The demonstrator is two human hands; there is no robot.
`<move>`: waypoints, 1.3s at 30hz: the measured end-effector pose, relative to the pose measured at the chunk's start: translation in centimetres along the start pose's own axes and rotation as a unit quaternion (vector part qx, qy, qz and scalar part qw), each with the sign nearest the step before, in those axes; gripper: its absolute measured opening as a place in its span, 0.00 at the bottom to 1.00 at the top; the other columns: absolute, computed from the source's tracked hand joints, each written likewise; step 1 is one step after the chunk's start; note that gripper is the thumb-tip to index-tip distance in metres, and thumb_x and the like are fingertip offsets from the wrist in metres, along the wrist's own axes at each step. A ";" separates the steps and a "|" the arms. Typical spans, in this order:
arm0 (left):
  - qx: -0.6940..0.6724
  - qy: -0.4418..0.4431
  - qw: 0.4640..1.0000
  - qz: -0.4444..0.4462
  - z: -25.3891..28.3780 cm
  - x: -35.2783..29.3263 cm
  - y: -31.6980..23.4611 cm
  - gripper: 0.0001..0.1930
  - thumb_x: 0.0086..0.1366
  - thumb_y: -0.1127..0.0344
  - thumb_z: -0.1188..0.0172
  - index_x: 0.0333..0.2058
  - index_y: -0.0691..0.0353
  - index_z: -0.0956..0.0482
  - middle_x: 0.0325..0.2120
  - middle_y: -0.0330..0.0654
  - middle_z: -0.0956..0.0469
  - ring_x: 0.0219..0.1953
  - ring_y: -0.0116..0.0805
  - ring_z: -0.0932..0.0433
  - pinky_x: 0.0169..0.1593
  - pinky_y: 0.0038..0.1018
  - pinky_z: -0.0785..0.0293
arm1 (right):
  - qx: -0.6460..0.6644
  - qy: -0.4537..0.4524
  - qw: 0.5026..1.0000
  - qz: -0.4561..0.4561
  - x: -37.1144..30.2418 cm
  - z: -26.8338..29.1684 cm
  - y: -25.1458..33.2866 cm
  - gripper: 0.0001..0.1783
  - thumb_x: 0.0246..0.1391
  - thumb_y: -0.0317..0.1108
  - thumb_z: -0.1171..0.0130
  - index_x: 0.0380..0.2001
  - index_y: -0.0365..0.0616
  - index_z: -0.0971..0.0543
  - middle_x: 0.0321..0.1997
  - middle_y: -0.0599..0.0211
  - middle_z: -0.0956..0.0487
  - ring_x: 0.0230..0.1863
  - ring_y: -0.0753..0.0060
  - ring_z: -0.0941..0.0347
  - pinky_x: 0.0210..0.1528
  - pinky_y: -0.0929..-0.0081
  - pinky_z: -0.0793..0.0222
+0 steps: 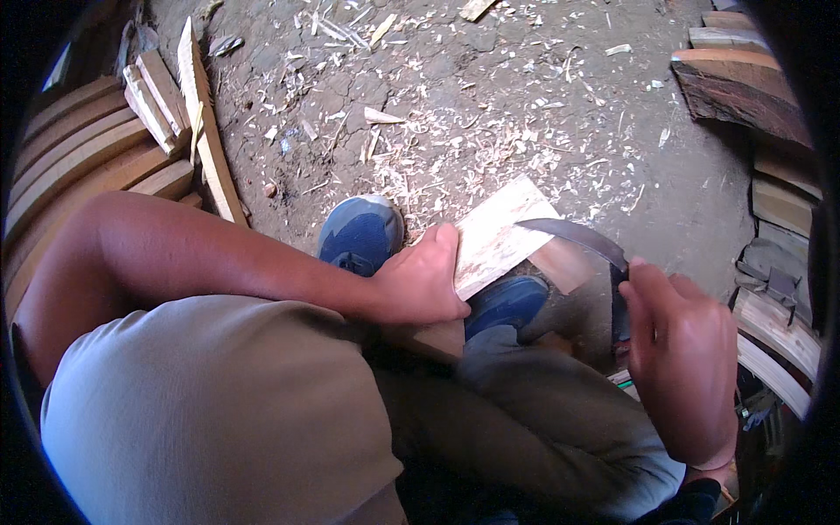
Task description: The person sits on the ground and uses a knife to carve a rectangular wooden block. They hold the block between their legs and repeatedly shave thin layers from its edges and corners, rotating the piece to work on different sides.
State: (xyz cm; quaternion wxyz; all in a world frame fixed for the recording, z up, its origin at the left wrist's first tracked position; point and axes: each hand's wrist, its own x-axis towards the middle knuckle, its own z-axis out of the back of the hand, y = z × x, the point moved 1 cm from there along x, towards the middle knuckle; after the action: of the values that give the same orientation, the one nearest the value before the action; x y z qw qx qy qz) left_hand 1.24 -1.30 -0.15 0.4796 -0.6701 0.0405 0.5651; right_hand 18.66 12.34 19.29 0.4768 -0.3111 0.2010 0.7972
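Note:
My left hand (424,280) is closed on the near side of a pale, flat wooden board (503,229), which is held tilted between my shoes. In my right hand (681,350) is a hand tool with a curved dark metal blade (582,236). The fingers are wrapped round its grip, which they mostly hide. The blade's tip overlaps the board's right edge; whether it touches the wood I cannot tell. Beneath the board's right side a browner wooden piece (564,264) shows.
Blue shoes (360,232) flank the board. Chips and shavings (490,149) litter the dirt floor (289,96). Curved timber pieces (83,144) are stacked at left, with a long pointed slat (206,131) leaning there. More timber (735,83) is piled at right.

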 end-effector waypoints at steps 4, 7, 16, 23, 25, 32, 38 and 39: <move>0.004 0.013 1.000 0.020 0.3 -0.2 -0.3 0.38 0.49 0.55 0.24 0.50 0.69 0.37 0.48 0.65 0.27 0.56 0.62 0.25 0.58 0.46 0.27 | -0.003 -0.020 1.000 -0.006 -1.1 0.2 -0.6 0.08 0.59 0.25 0.37 0.41 0.36 0.17 0.26 0.50 0.22 0.25 0.50 0.23 0.26 0.56 0.32; 0.010 0.011 0.999 0.028 0.2 -0.1 -0.4 0.38 0.49 0.55 0.24 0.50 0.69 0.36 0.48 0.65 0.26 0.55 0.62 0.24 0.57 0.45 0.26 | 0.010 -0.037 0.999 -0.013 -1.4 0.1 -1.4 0.09 0.57 0.28 0.36 0.42 0.39 0.17 0.27 0.49 0.22 0.26 0.43 0.22 0.27 0.51 0.29; 0.010 0.018 0.999 0.035 0.5 -0.2 -0.7 0.38 0.49 0.56 0.24 0.50 0.69 0.36 0.48 0.65 0.26 0.55 0.62 0.24 0.57 0.46 0.26 | 0.035 -0.062 0.997 -0.016 -1.3 -0.1 -2.4 0.07 0.59 0.24 0.37 0.40 0.34 0.17 0.29 0.47 0.20 0.28 0.48 0.21 0.32 0.58 0.29; 0.010 0.012 0.999 0.032 0.4 -0.3 -0.8 0.37 0.49 0.57 0.24 0.50 0.70 0.36 0.46 0.66 0.24 0.54 0.62 0.23 0.57 0.46 0.26 | 0.012 -0.044 0.999 -0.006 -1.5 -0.6 -2.2 0.08 0.59 0.23 0.37 0.41 0.34 0.17 0.28 0.48 0.20 0.28 0.49 0.20 0.30 0.59 0.29; 0.003 0.013 0.999 0.037 0.4 -0.3 -0.8 0.37 0.49 0.58 0.24 0.50 0.70 0.36 0.46 0.67 0.24 0.54 0.62 0.23 0.56 0.45 0.26 | 0.000 -0.044 0.999 0.013 -1.7 -1.0 -2.1 0.09 0.59 0.23 0.37 0.43 0.36 0.18 0.28 0.50 0.21 0.27 0.49 0.21 0.28 0.58 0.30; -0.003 0.009 1.000 0.023 -0.1 0.0 -0.6 0.38 0.48 0.58 0.23 0.50 0.72 0.36 0.45 0.67 0.23 0.53 0.61 0.22 0.56 0.44 0.25 | -0.032 -0.069 0.996 0.040 -2.8 -2.6 -1.9 0.12 0.59 0.25 0.36 0.46 0.41 0.19 0.28 0.54 0.24 0.26 0.48 0.22 0.24 0.55 0.31; 0.001 -0.016 1.000 0.008 -0.7 0.2 0.4 0.39 0.47 0.57 0.22 0.50 0.73 0.36 0.46 0.66 0.23 0.54 0.60 0.22 0.57 0.43 0.25 | -0.025 -0.064 0.993 0.093 -1.8 -6.2 -2.5 0.19 0.56 0.29 0.38 0.52 0.46 0.25 0.32 0.55 0.24 0.26 0.49 0.20 0.24 0.53 0.26; 0.003 -0.024 1.000 0.002 -0.8 0.2 0.5 0.39 0.47 0.57 0.22 0.50 0.73 0.36 0.45 0.66 0.23 0.54 0.60 0.22 0.57 0.43 0.25 | -0.019 -0.076 0.992 0.099 -1.5 -6.5 -2.5 0.19 0.57 0.29 0.38 0.52 0.46 0.25 0.32 0.54 0.24 0.27 0.49 0.20 0.24 0.52 0.27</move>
State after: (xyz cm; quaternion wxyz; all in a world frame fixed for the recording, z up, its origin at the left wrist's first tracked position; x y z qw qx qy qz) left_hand 1.57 -1.99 -0.71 0.4810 -0.6547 0.0318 0.5822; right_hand 23.33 8.53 15.53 0.4031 -0.2372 0.1792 0.8655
